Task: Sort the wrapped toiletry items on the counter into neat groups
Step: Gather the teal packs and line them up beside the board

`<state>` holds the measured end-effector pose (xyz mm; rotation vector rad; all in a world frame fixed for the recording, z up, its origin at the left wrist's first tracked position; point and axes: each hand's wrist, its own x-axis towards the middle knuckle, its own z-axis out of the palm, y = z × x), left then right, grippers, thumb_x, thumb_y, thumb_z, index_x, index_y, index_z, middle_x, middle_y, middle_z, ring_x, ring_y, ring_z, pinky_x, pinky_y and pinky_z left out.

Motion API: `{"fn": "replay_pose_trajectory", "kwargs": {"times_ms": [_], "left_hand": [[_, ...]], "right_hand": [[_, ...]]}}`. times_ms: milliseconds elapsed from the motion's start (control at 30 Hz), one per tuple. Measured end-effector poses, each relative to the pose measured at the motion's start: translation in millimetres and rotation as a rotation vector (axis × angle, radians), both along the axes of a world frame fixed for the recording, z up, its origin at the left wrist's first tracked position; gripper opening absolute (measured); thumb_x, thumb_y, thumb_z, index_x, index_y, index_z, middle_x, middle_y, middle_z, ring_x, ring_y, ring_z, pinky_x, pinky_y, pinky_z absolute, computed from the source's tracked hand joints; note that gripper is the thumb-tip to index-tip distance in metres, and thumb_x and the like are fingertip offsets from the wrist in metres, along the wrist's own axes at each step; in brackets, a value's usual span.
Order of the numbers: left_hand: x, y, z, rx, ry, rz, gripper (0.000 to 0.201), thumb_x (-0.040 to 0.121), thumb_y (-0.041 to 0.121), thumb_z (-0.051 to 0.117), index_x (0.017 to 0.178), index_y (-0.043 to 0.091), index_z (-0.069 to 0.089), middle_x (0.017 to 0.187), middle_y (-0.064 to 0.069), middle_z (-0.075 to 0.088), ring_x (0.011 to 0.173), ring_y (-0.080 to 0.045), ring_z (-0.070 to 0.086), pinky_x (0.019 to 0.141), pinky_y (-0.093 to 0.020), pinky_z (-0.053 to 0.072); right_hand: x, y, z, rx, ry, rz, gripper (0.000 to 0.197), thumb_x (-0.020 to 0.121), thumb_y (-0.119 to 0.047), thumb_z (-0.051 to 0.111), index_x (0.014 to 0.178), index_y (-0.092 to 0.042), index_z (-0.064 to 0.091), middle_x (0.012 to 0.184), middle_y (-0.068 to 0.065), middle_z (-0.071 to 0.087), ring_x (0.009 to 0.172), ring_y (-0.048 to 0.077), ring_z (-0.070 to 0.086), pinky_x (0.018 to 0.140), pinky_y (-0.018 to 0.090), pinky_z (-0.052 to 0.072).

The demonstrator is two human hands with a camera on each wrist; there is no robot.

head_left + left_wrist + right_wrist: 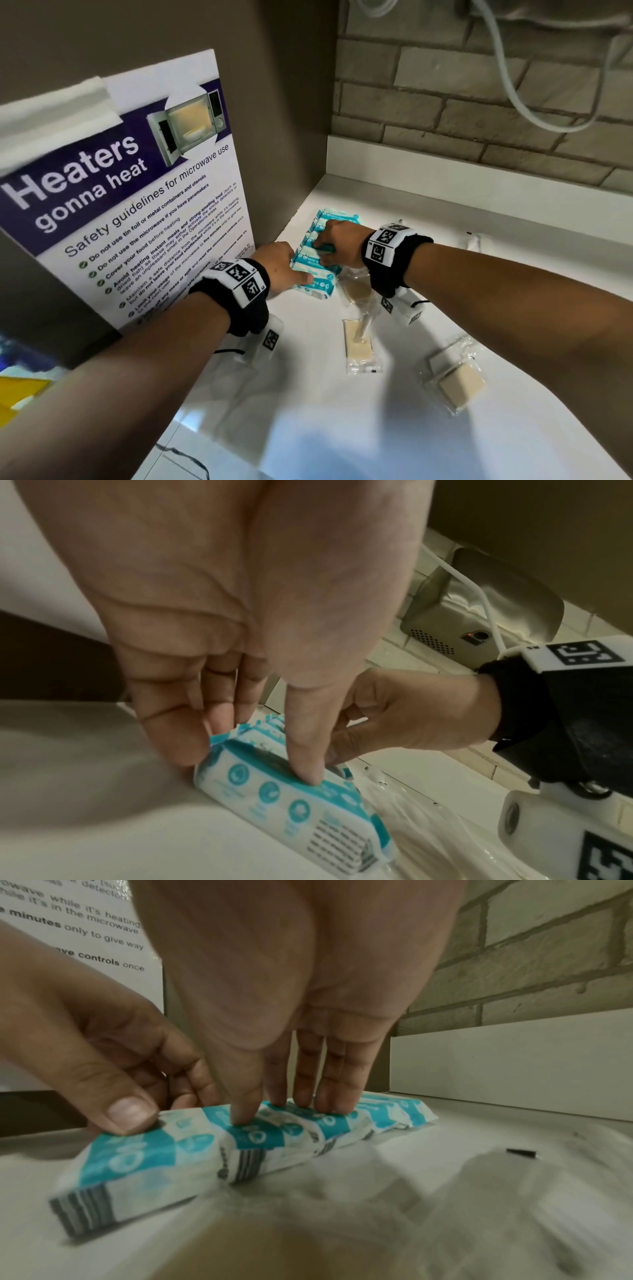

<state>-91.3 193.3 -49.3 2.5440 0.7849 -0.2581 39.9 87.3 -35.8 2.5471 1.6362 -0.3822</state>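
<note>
Several teal-and-white tissue packs (pixel 317 253) lie side by side in a row on the white surface (pixel 342 428), in its far left corner close to the wall. Both hands are on the row. The left hand (pixel 279 265) sits at the near end: in the left wrist view its thumb (pixel 306 756) presses down on top of the nearest pack (pixel 294 807) while the fingers (pixel 171 739) wrap its far edge, so the pack is pinched between them. The right hand (pixel 337 241) rests farther along the row with straight fingers; the right wrist view shows its fingertips (pixel 327 1096) and thumb pressing down on the pack tops, holding nothing.

Three clear wrapped items with beige contents lie near the packs. One (pixel 356 291) is just beside the near end of the row, partly under the right wrist. A second, long and narrow (pixel 358 344), lies nearer the person. A third, squarish (pixel 457 378), lies well apart to the right. Their contents are too blurred to name.

A microwave safety poster (pixel 133 192) leans against the left wall beside the row. Behind the surface runs a brick wall (pixel 462 102) with a pale cable (pixel 520 92) hanging across it. Both wrists wear black bands with printed markers.
</note>
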Motion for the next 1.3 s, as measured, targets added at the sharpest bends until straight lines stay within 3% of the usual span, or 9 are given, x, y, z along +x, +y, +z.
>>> {"fn": "replay_pose_trajectory", "kwargs": {"times_ms": [200,600,733,800,867,933,1033,1167,1300], "left_hand": [[-0.9,4.8,0.2,0.005,0.013,0.024,0.067,0.076,0.049,0.074,0.130,0.015,0.053,0.122,-0.002,0.063,0.103,-0.019,0.062,0.092,-0.031,0.050],[5.1,5.9,-0.6,-0.011,0.032,-0.003,0.064,0.077,0.048,0.075,0.127,0.014,0.053,0.120,-0.002,0.064,0.099,-0.018,0.060,0.084,-0.026,0.047],[4.7,4.4,1.3,0.024,0.055,-0.015,0.064,0.077,0.050,0.073,0.128,0.016,0.052,0.123,-0.002,0.062,0.097,-0.017,0.058,0.087,-0.028,0.048],[2.5,2.4,4.6,0.082,0.030,-0.030,0.066,0.077,0.052,0.072,0.129,0.017,0.051,0.125,-0.003,0.059,0.104,-0.019,0.058,0.092,-0.031,0.048],[-2.2,-3.8,11.8,0.118,-0.062,-0.062,0.059,0.077,0.050,0.072,0.123,0.018,0.053,0.122,-0.004,0.056,0.107,-0.020,0.057,0.091,-0.031,0.048],[-8.8,-18.5,19.9,0.085,-0.154,-0.120,0.041,0.078,0.044,0.073,0.108,0.020,0.057,0.112,-0.002,0.057,0.098,-0.018,0.058,0.083,-0.028,0.047],[-17.4,-49.2,21.0,0.024,-0.083,-0.272,0.028,0.078,0.039,0.073,0.097,0.022,0.061,0.101,0.002,0.064,0.090,-0.017,0.060,0.080,-0.026,0.048],[-22.4,-80.4,7.4,0.040,0.018,-0.463,0.053,0.077,0.042,0.074,0.122,0.016,0.060,0.119,0.001,0.061,0.108,-0.019,0.059,0.084,-0.022,0.043],[-22.5,-92.1,3.0,0.075,0.031,-0.470,0.070,0.076,0.044,0.075,0.134,0.013,0.051,0.130,-0.003,0.056,0.116,-0.021,0.056,0.094,-0.027,0.045]], "right_hand": [[0.5,0.1,0.2,0.001,-0.002,0.008,0.049,0.092,-0.038,0.058,0.137,-0.019,0.053,0.126,0.006,0.058,0.114,0.024,0.054,0.097,0.034,0.045],[-1.7,1.2,4.4,-0.015,0.006,0.016,0.048,0.094,-0.036,0.057,0.138,-0.017,0.053,0.130,0.004,0.059,0.117,0.022,0.055,0.095,0.029,0.042],[-3.3,0.6,8.0,-0.050,0.040,0.013,0.047,0.093,-0.038,0.056,0.135,-0.016,0.056,0.129,0.003,0.062,0.115,0.023,0.057,0.098,0.031,0.045],[-4.9,-4.7,13.7,-0.056,0.046,0.014,0.047,0.094,-0.039,0.055,0.135,-0.016,0.055,0.131,0.003,0.062,0.116,0.023,0.058,0.098,0.032,0.044],[-7.4,-15.5,21.6,-0.040,0.015,0.016,0.045,0.094,-0.038,0.055,0.133,-0.016,0.056,0.131,0.004,0.061,0.116,0.024,0.057,0.097,0.031,0.042],[-10.3,-30.0,27.1,-0.034,-0.016,0.016,0.040,0.093,-0.034,0.057,0.128,-0.016,0.060,0.128,0.005,0.063,0.115,0.024,0.058,0.096,0.030,0.043],[-16.1,-50.6,24.3,-0.132,-0.018,0.015,0.041,0.091,-0.030,0.058,0.130,-0.017,0.059,0.131,0.005,0.060,0.120,0.025,0.055,0.103,0.032,0.042],[-23.3,-67.6,7.7,-0.200,0.023,-0.043,0.048,0.089,-0.026,0.060,0.136,-0.018,0.051,0.132,0.005,0.059,0.120,0.027,0.055,0.096,0.031,0.041],[-27.5,-75.6,-0.5,-0.184,0.010,-0.056,0.043,0.082,-0.026,0.065,0.125,-0.020,0.058,0.117,0.005,0.063,0.106,0.029,0.060,0.091,0.037,0.049]]}}
